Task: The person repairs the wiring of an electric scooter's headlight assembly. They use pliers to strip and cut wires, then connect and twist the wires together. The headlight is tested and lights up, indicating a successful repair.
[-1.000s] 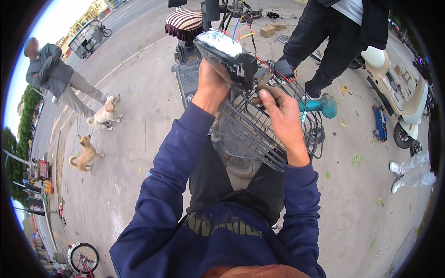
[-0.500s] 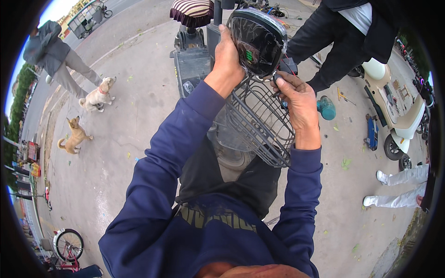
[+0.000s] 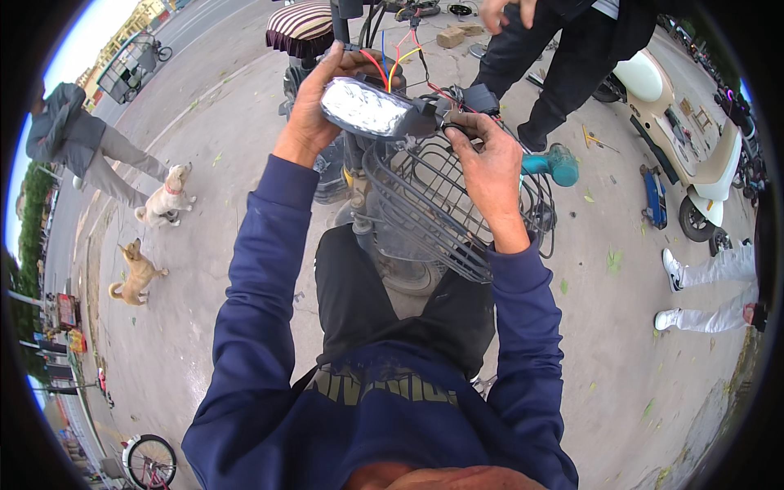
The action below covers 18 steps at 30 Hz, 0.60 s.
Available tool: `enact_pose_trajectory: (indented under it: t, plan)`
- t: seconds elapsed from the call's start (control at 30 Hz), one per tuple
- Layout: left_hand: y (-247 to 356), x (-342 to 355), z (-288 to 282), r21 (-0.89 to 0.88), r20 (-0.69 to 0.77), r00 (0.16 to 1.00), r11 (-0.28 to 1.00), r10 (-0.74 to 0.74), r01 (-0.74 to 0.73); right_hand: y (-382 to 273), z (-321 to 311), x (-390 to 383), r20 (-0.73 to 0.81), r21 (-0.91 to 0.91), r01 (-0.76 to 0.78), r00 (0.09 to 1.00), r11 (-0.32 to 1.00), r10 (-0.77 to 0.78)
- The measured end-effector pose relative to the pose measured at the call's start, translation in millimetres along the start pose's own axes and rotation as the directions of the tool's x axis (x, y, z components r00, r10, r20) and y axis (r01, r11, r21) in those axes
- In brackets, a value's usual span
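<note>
My left hand (image 3: 309,113) is closed round the left end of a headlight unit (image 3: 367,108), which is tilted so that its shiny silver face shows. Red, yellow and blue wires (image 3: 394,69) stand up behind it. At the unit's right end my right hand (image 3: 492,167) is closed in a pinch; whatever its fingertips hold is too small and dark to name. A black wire basket (image 3: 425,200) on the front of a scooter lies below both hands. Beside the right hand, a dark box (image 3: 480,100) sits among the wires.
A teal power tool (image 3: 562,166) is by the basket's right side. A person in dark trousers (image 3: 523,69) stands ahead, one hand visible. Two dogs (image 3: 167,196) and another person (image 3: 82,139) are at left. A beige scooter (image 3: 690,155) stands at right, near someone's white shoes (image 3: 670,271).
The headlight unit has tipped over and come lower and left, from its dark display with green marks to its silver face. The wires now show. The person ahead now shows a hand.
</note>
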<state>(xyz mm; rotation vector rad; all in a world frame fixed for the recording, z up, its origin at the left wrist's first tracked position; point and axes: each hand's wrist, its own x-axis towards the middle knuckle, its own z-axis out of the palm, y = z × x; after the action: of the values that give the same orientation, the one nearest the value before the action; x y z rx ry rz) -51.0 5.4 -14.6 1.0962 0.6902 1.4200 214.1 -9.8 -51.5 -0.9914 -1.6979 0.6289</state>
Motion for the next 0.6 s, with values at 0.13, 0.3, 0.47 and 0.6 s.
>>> enact_pose_trajectory:
  t: [0.13,0.3,0.47,0.6]
  plan:
    - [31,-4,13,0.302,0.059,0.997,0.952,0.043,-0.059,5,1,0,0.007,0.027,-0.026,1.000,0.999,0.026]
    - [50,-3,31,0.516,0.064,0.997,0.853,0.049,-0.075,1,0,1,0.030,0.076,-0.061,0.998,0.995,0.058]
    - [62,6,42,0.785,0.039,0.998,0.616,0.042,-0.056,-2,-1,2,0.075,0.092,-0.114,0.991,0.989,0.108]
    - [57,16,49,0.868,0.171,0.974,0.445,0.148,-0.220,6,-3,-1,0.049,0.079,-0.078,0.996,0.994,0.075]
